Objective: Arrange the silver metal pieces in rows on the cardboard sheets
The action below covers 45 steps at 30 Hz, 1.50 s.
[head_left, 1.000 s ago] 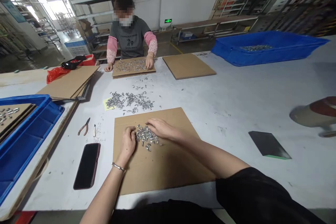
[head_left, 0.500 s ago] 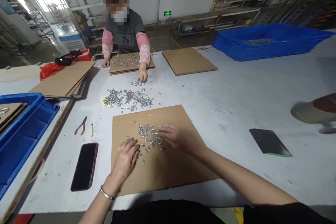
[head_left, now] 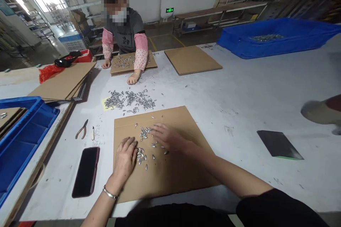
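Observation:
A brown cardboard sheet [head_left: 170, 173] lies in front of me with small silver pieces [head_left: 144, 133] scattered on its left half. My left hand [head_left: 126, 158] rests palm down at the sheet's left side, its fingers bent and together beside a few pieces, with a metal bangle on the wrist. Reaching in from the right, my right hand [head_left: 166, 137] is over the sheet, fingers slightly blurred, with its fingertips at the pieces. What lies under either palm is hidden. Past the sheet's far edge is a larger heap of silver pieces [head_left: 135, 98], partly on yellow paper.
Left of the sheet lie a phone [head_left: 85, 172], pliers [head_left: 82, 130] and a small white-handled tool [head_left: 93, 133]. Blue trays [head_left: 26, 142] and cardboard stand at left. Across the table a person [head_left: 124, 32] handles pieces. A blue bin [head_left: 239, 44] and dark sheet [head_left: 279, 144] are at right.
My right hand has moved slightly left, and the pieces on the sheet now lie in smaller, separate clusters. The other person's hand has shifted left on the table.

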Available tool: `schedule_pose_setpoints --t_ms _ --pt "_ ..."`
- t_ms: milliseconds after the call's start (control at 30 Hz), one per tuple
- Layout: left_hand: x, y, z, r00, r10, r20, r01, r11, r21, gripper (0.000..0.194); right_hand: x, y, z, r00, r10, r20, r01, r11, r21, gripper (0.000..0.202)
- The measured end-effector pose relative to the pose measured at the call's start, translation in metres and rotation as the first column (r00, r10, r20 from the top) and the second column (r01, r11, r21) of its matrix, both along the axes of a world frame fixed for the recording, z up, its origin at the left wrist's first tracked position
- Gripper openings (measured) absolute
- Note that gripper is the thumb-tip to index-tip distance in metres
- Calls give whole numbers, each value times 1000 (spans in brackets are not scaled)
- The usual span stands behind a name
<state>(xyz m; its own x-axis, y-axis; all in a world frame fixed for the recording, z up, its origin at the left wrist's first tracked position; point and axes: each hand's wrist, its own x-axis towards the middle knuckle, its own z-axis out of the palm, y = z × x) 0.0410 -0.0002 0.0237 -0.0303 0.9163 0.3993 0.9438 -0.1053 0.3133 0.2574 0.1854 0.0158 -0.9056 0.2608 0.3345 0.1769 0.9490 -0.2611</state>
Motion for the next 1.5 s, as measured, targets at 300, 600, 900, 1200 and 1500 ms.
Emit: schedule_pose_setpoints --t_ms 300,600,900,1200,1500 --pt "-16 -6 -19 996 94 -10 -93 995 41 31 41 -1 -6 989 -144 36 143 990 9 42" --pt "-3 48 -19 990 -60 -129 49 995 -86 33 77 -18 -13 986 -158 55 157 987 14 42" --pt "14 62 -9 984 -108 -139 96 991 -92 34 78 -23 -5 991 -137 -1 137 990 9 42" --pt "-17 26 12 999 22 -37 -23 1000 -21 27 74 -8 -4 988 -146 -45 146 989 9 42" --pt "50 -33 -4 991 -135 -18 133 985 -113 34 45 -46 5 998 35 49 -31 996 -83 40"
